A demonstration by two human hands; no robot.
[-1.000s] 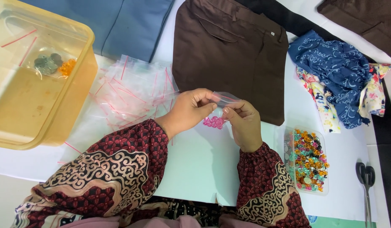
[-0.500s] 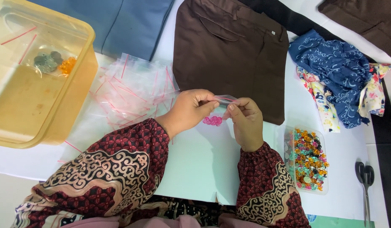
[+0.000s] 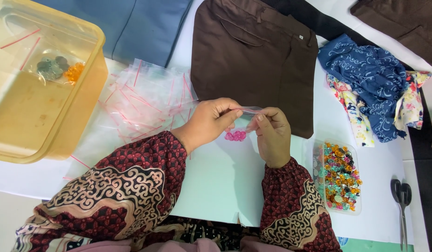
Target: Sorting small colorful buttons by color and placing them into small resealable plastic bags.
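Observation:
My left hand (image 3: 210,122) and my right hand (image 3: 272,135) pinch the top edge of a small clear zip bag (image 3: 244,122) between them, above a white sheet on the table. A few pink beads (image 3: 236,136) hang in the bottom of the bag. Both arms wear dark red patterned sleeves. A pile of empty clear zip bags with red strips (image 3: 143,100) lies just left of my left hand.
A yellow plastic tub (image 3: 80,126) with filled bags stands at the left. A clear tray of mixed coloured beads (image 3: 338,175) sits right of my right hand, with scissors (image 3: 402,201) further right. Brown trousers (image 3: 253,56), blue cloth and floral fabric (image 3: 374,88) lie behind.
My hands have shifted slightly along the top edge of the bag, fingertips closer together; the bag stays held in the same place.

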